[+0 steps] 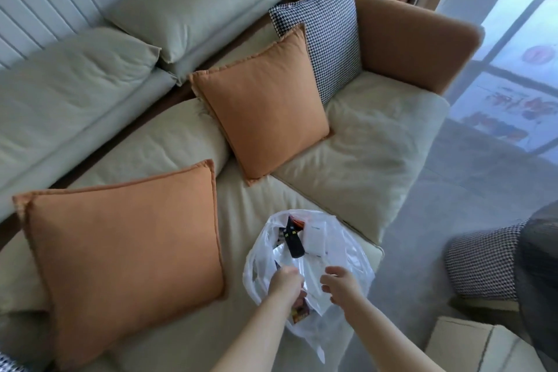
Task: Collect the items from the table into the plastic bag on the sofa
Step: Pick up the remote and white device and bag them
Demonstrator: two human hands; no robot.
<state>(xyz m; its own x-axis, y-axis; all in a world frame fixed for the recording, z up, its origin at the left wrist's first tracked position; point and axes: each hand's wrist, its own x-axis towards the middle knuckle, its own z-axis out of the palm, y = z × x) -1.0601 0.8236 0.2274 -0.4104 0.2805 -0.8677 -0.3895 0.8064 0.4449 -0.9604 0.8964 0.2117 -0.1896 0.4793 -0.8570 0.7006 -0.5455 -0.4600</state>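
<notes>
the left hand (286, 279) grips the plastic bag (338, 254) rim on the sofa (362, 142), right hand (339, 285) loosely curled beside it, holding nothing.

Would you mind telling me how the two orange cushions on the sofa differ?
The near orange cushion lies flatter on the seat, left of the plastic bag; the far orange cushion stands propped against the checked cushion. The near one looks larger, being closer. Both are square, plain orange, with raised edge seams.
</notes>
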